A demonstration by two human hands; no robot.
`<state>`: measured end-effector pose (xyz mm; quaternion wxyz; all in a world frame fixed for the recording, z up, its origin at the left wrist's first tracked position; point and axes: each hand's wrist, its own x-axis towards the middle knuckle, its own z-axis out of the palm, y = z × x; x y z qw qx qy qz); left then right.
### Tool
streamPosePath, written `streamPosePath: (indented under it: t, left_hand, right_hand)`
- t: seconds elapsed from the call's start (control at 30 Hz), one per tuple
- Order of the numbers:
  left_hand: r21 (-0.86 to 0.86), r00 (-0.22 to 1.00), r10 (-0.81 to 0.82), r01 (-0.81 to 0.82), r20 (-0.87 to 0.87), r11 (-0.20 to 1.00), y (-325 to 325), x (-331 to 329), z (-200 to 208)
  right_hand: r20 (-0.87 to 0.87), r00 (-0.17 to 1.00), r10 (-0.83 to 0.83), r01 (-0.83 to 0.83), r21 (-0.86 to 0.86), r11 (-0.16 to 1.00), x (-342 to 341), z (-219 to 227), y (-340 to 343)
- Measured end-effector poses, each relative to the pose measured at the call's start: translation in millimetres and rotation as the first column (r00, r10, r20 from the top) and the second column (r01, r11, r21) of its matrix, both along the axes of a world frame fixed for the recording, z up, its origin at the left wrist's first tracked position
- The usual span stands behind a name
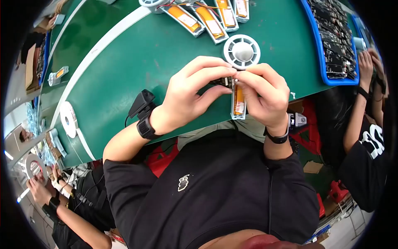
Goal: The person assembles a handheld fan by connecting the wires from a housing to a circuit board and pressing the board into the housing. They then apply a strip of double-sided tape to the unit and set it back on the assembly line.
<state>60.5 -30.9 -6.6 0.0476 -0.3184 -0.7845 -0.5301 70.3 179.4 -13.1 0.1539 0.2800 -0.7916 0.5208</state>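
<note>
Between my hands lies a handheld fan housing with a round grey-white grille (242,51) at the far end and an open handle (238,115) pointing toward me. An orange battery (239,99) with a white label sits in the handle. My left hand (186,89) is closed, pinching a small dark circuit board (226,81) beside the handle's upper part. The fingers of my right hand (267,95) are also closed, their tips meeting the left fingertips over the handle's neck. What the right fingertips pinch is hidden.
Several similar housings with orange batteries (211,23) and wires lie at the far edge of the green table (137,54). On the right stands a blue tray (322,76) full of dark circuit boards. A tape roll (68,119) and a black device (141,103) lie left. Co-workers sit on both sides.
</note>
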Motion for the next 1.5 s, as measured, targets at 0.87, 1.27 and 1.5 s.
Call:
streamPosePath:
  t: [0.87,1.27,1.5]
  left_hand:
    - [0.052,0.997,0.021,-0.017,-0.081,0.998,-20,13,-6]
    - [0.089,0.976,-0.022,0.042,-0.215,0.995,-34,18,-8]
    - [0.100,0.977,-0.027,0.049,-0.210,0.994,-28,17,-6]
  right_hand:
    - [-0.126,0.992,0.013,-0.005,0.061,0.998,2,0,-19]
    - [-0.075,0.994,0.081,-0.087,-0.084,0.993,16,-5,-31]
    - [0.013,0.998,0.059,-0.056,-0.164,0.985,19,-3,-28]
